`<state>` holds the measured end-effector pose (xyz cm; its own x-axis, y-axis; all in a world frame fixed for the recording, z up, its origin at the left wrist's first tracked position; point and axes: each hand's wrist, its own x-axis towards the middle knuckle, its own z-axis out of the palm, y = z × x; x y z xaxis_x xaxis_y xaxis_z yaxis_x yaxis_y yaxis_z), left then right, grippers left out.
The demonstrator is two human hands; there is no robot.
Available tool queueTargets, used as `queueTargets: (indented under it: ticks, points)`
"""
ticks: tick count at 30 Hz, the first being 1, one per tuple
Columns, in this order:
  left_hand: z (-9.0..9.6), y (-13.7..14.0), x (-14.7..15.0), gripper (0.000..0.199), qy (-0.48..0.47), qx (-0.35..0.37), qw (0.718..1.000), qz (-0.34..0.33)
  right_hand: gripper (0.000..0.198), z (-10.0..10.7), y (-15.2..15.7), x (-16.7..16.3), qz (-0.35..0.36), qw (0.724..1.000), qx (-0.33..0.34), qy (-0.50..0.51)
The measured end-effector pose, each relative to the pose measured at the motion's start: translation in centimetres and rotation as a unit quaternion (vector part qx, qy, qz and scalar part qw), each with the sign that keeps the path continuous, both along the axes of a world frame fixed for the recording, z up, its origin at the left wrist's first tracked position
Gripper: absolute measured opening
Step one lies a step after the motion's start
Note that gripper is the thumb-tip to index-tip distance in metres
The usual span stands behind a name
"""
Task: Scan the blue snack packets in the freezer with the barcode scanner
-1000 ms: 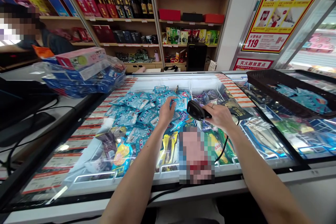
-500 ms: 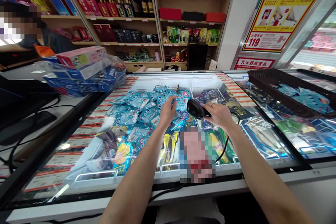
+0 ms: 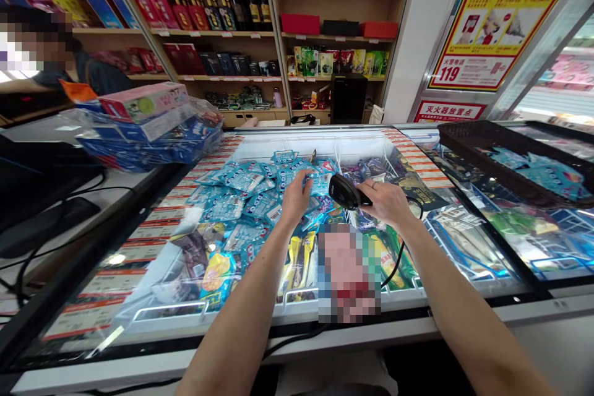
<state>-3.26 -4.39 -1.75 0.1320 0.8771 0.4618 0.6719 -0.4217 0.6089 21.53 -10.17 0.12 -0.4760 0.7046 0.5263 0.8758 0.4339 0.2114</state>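
Our right grip [image 3: 387, 203] is closed round a black plastic handheld scanner [image 3: 343, 192], facing a light-blue plastic packet [image 3: 321, 184] over the white glass-topped freezer [image 3: 139, 367]. Our left grip [image 3: 297, 195], half-curled, is at that packet's edge (can't tell if pinching). Looks mid-scan, we'd say; similar blue packets [image 3: 241, 178] lie heaped leftward, others in a dark-brown plastic basket [image 3: 457, 141]; done count unclear.

The left hand [image 3: 296, 199] has room leftward over the blue packets [image 3: 241, 179], but the scanner [image 3: 343, 192] blocks rightward.
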Motion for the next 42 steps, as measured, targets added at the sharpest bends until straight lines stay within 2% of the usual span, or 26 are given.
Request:
queueTargets:
  ticks: [24, 32, 36, 42]
  points:
    - [-0.3, 0.2, 0.0, 0.032, 0.002, -0.001, 1.000, 0.004, 0.034, 0.2, 0.0, 0.1, -0.005, 1.000, -0.016, 0.001]
    - [-0.3, 0.3, 0.1, 0.035, 0.010, 0.051, 0.999, 0.002, 0.031, 0.0, -0.1, 0.6, -0.053, 0.998, -0.024, 0.020]
    - [-0.7, 0.5, 0.3, 0.038, 0.023, 0.079, 0.996, 0.027, 0.032, 0.0, -0.1, 0.9, -0.100, 0.993, -0.041, 0.040]
    - [-1.5, 0.7, 0.5, 0.032, 0.066, 0.139, 0.988, 0.030, 0.038, 0.1, -0.1, 1.6, -0.181, 0.978, -0.079, 0.069]
